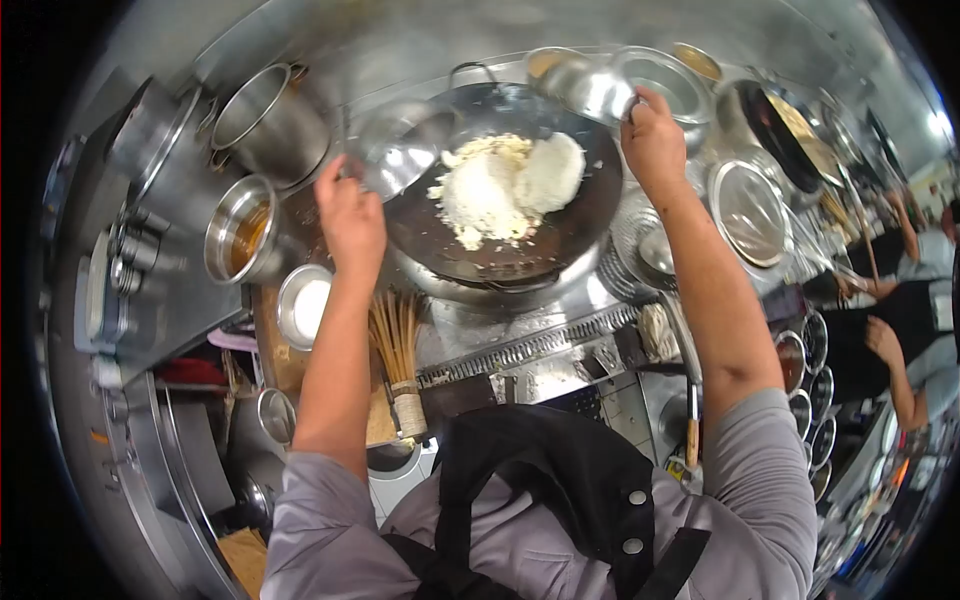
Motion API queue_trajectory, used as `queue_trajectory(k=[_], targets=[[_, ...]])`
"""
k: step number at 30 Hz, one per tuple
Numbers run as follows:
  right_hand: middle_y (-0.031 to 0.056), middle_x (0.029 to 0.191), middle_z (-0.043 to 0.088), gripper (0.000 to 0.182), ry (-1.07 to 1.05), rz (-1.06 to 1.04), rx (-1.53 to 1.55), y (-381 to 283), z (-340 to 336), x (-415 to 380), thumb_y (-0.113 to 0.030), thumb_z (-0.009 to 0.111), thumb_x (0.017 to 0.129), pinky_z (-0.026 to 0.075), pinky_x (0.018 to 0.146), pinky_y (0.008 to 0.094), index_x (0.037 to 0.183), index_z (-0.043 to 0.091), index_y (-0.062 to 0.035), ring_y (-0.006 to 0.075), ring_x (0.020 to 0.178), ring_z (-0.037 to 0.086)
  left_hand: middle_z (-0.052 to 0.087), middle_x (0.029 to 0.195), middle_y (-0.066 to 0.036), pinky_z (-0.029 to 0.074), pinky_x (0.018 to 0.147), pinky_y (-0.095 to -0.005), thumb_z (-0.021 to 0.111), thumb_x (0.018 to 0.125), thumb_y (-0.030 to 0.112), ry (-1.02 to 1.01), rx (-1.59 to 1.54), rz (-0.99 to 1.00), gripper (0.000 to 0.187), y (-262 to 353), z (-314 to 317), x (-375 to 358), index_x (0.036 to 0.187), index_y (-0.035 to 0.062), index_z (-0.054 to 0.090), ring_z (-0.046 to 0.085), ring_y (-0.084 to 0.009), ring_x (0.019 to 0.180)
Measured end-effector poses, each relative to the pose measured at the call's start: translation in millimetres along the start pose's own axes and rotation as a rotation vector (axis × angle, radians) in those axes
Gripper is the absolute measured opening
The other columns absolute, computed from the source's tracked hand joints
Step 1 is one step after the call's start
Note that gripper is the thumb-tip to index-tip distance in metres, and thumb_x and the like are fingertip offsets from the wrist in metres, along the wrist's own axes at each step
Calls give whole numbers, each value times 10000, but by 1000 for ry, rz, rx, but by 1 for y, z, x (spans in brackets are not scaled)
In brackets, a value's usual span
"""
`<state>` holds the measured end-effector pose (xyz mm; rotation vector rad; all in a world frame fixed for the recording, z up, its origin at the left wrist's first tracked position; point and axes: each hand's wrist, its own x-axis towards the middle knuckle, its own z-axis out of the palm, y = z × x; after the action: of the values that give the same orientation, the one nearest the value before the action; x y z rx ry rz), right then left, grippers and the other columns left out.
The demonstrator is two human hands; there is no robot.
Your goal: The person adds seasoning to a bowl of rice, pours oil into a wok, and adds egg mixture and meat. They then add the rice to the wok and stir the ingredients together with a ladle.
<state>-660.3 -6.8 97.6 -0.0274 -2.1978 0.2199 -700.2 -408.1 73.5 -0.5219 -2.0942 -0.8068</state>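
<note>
A busy restaurant kitchen: a big wok point(500, 200) on a steel range beyond the cook's fingers, metal pots point(270, 120) and bowls point(748, 210) crowding both sides, aproned co-workers point(900, 320) alongside.

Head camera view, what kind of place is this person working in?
Most likely a commercial restaurant kitchen. A large dark wok holding white rice sits on a steel range, round steel seasoning pots stand beside it, and a bamboo wok brush lies in front.
</note>
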Motion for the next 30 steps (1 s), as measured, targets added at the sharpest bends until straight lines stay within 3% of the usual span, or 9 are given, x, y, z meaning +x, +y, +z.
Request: queue_trajectory(k=[1,3,5,7,9,13,16,22,30], targets=[[170,1080,694,120,11,18,-32,9,-13,-10,-102,667,779,562,721,431,800,644,14,363,747,666,550,1295,-207,561,812,-396,600,858,-41,27,16,20,36,13,-3,-1,848,-68,578,656,-313,966],[188,820,693,122,-83,583,343,37,-48,-37,-100,659,773,526,648,428,748,638,17,320,650,657,595,1207,-166,600,710,-353,578,935,4,-39,-724,-601,68,76,2,-12,924,-58,604,673,-227,886],[108,625,634,153,-92,942,671,28,-111,-88,-141,690,797,497,556,399,753,663,3,169,562,617,613,1079,-118,617,644,-322,573,975,41,-216,-1114,-787,92,158,-2,-34,995,-40,610,669,-170,844],[70,681,668,113,-116,788,700,30,-178,-168,-110,689,814,540,566,332,824,681,2,152,582,639,634,940,-94,601,613,-315,590,982,65,-591,-1148,-783,133,226,1,-81,1079,-24,602,668,-165,802],[88,796,710,121,-125,1239,923,27,-262,-243,-60,654,849,577,578,349,934,713,2,176,640,685,639,880,-88,573,573,-299,564,1009,109,-1105,-1083,-611,149,286,-4,-132,1090,-14,586,655,-146,724],[97,817,713,208,-40,1520,1046,0,-478,-442,-43,612,882,598,604,349,1052,715,17,205,707,714,663,857,-93,531,554,-273,562,1043,260,-1554,-1215,-580,247,372,-34,-251,1000,19,599,636,-140,650],[96,912,733,212,380,1692,900,-59,-633,-584,-60,632,904,615,629,330,1094,709,-7,177,748,723,688,870,-88,527,618,-272,593,1033,258,-1842,-1112,-487,232,411,-34,-337,984,32,613,632,-121,700],[100,968,718,214,1372,1494,359,-244,-872,-803,-85,575,959,626,642,318,1139,651,3,167,778,707,662,758,-37,490,605,-262,696,965,153,-2073,-1039,-377,147,516,-85,-500,915,45,610,600,-76,668],[158,1052,482,198,2144,1117,-209,-224,-1089,-1025,-19,585,926,636,785,481,1101,523,51,299,961,576,564,610,-12,404,501,-244,669,982,207,-1994,-1123,48,266,669,-142,-513,797,73,534,526,-89,526]])
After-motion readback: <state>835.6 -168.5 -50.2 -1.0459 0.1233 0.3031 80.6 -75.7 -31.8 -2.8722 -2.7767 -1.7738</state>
